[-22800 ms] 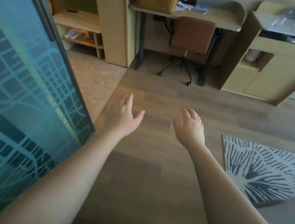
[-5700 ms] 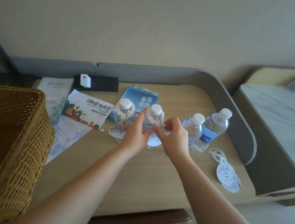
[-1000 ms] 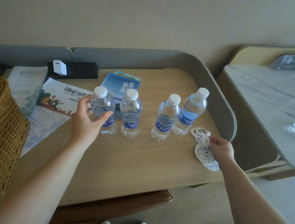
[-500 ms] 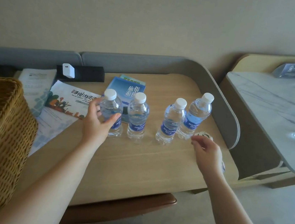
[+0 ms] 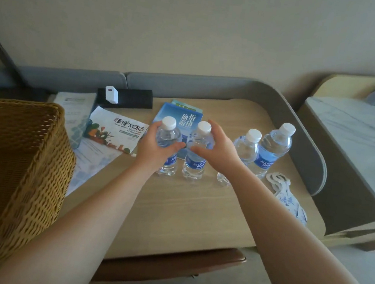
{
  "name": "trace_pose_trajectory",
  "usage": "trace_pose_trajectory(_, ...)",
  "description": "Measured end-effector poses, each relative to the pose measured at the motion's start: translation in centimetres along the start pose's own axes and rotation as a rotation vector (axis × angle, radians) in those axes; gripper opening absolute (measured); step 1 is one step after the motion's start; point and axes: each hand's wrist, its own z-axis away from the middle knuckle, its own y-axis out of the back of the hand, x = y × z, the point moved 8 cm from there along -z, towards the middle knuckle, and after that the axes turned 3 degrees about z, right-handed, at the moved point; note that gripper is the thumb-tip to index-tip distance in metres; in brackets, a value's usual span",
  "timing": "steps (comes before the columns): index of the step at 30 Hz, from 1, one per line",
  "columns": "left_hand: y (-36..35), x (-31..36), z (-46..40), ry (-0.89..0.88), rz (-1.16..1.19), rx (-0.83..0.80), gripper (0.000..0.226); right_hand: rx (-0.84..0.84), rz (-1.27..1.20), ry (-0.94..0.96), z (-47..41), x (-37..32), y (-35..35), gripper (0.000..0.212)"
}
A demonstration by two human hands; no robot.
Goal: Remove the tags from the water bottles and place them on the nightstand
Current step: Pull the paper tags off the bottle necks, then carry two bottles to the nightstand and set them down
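Observation:
Several clear water bottles with white caps and blue labels stand in a row on the wooden desk [image 5: 185, 212]. My left hand [image 5: 155, 148] is wrapped around the leftmost bottle [image 5: 169, 139]. Around the second bottle [image 5: 196, 164] my right hand [image 5: 218, 151] is closed. Two more bottles [image 5: 248, 147] [image 5: 274, 147] stand to the right, untouched. None of the bottles carries a tag. A pile of white paper tags [image 5: 289, 199] lies on the desk near its right edge.
A wicker basket [image 5: 11, 167] fills the desk's left side. Brochures [image 5: 116, 129], a blue booklet [image 5: 180, 116] and a black box with a white charger [image 5: 112, 94] lie behind the bottles. A grey padded rim [image 5: 301, 132] edges the desk. A marble-topped cabinet [image 5: 366, 140] stands to the right.
My right hand has left the tag pile and moved left onto the second bottle. My left hand stays on the leftmost bottle.

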Motion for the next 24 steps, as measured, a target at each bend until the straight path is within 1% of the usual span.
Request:
trace_pose_trajectory(3,0.1,-0.1,-0.1,-0.006,-0.004,-0.008,0.059,0.022,0.007,-0.008,-0.1,0.8,-0.8,0.062)
trace_pose_trajectory(6,0.1,-0.6,-0.3,0.017,0.008,-0.054,0.060,0.086,-0.010,-0.018,0.4,1.0,-0.7,0.055)
trace_pose_trajectory(9,0.2,-0.9,-0.5,0.037,0.015,-0.130,0.062,0.131,-0.002,-0.038,0.9,1.3,-0.8,0.058)
trace_pose_trajectory(11,-0.1,-1.1,-0.8,0.076,0.053,-0.251,0.069,0.142,0.062,-0.055,1.1,1.3,-0.7,0.058)
trace_pose_trajectory(13,-0.5,-1.0,-0.9,0.108,0.127,-0.416,0.084,0.123,0.162,-0.070,1.4,1.2,-0.5,0.069)
trace_pose_trajectory(15,-0.5,-0.7,-0.8,0.103,0.181,-0.510,0.109,0.083,0.241,-0.083,1.6,1.4,-0.4,0.083)
trace_pose_trajectory(16,-0.2,-0.4,-0.7,0.084,0.185,-0.499,0.116,0.065,0.253,-0.088,1.8,1.5,-0.3,0.088)
trace_pose_trajectory(17,0.2,0.0,-0.5,0.046,0.171,-0.445,0.116,0.056,0.246,-0.088,1.9,1.6,-0.3,0.091)
trace_pose_trajectory(19,0.8,0.6,0.2,-0.051,0.125,-0.301,0.102,0.057,0.186,-0.063,2.2,1.4,-0.3,0.096)
trace_pose_trajectory(21,0.4,1.0,1.2,-0.118,0.108,-0.222,0.089,0.057,0.084,-0.032,2.4,1.0,-0.6,0.097)
trace_pose_trajectory(22,0.0,1.1,1.6,-0.139,0.099,-0.205,0.086,0.053,0.043,-0.019,2.5,0.8,-0.9,0.092)
trace_pose_trajectory(24,-0.7,1.2,1.7,-0.166,0.091,-0.185,0.079,0.068,-0.002,-0.018,2.8,0.6,-1.4,0.070)
